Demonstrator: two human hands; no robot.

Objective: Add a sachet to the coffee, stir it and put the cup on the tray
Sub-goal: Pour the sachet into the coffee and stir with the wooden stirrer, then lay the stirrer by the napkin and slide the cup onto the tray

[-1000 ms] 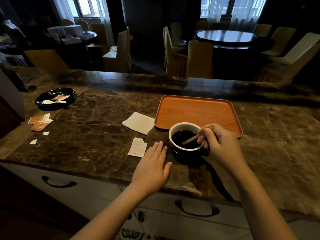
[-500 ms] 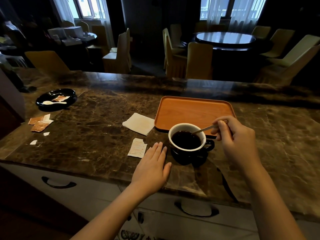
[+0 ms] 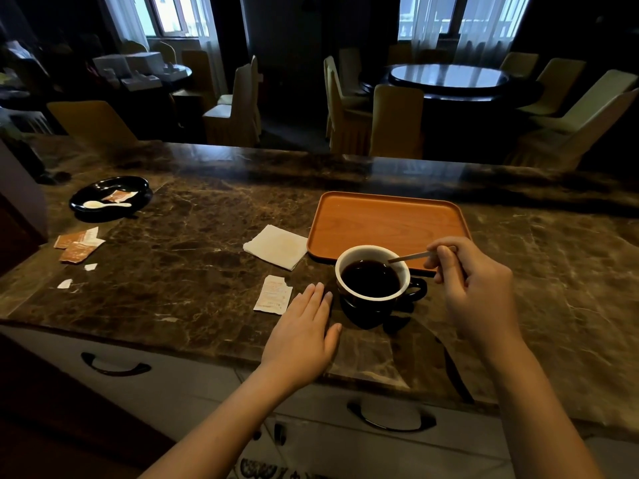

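A dark cup point(image 3: 371, 271) with a white inside holds black coffee and stands on the marble counter just in front of the orange tray point(image 3: 387, 223). My right hand point(image 3: 473, 288) pinches a thin wooden stir stick point(image 3: 411, 257) whose tip hangs over the cup's right rim. My left hand point(image 3: 304, 330) lies flat on the counter to the left of the cup, fingers apart, holding nothing. A torn white sachet point(image 3: 273, 294) lies beside my left fingertips.
A white napkin point(image 3: 276, 246) lies left of the tray. A black dish point(image 3: 110, 198) with a spoon and a sachet sits far left, with torn brown sachets point(image 3: 77, 244) and paper scraps near it. Chairs and a round table stand beyond the counter.
My right hand has drawn back to the right, lifting the stir stick out of the coffee to the cup's right rim. My left hand has stayed put.
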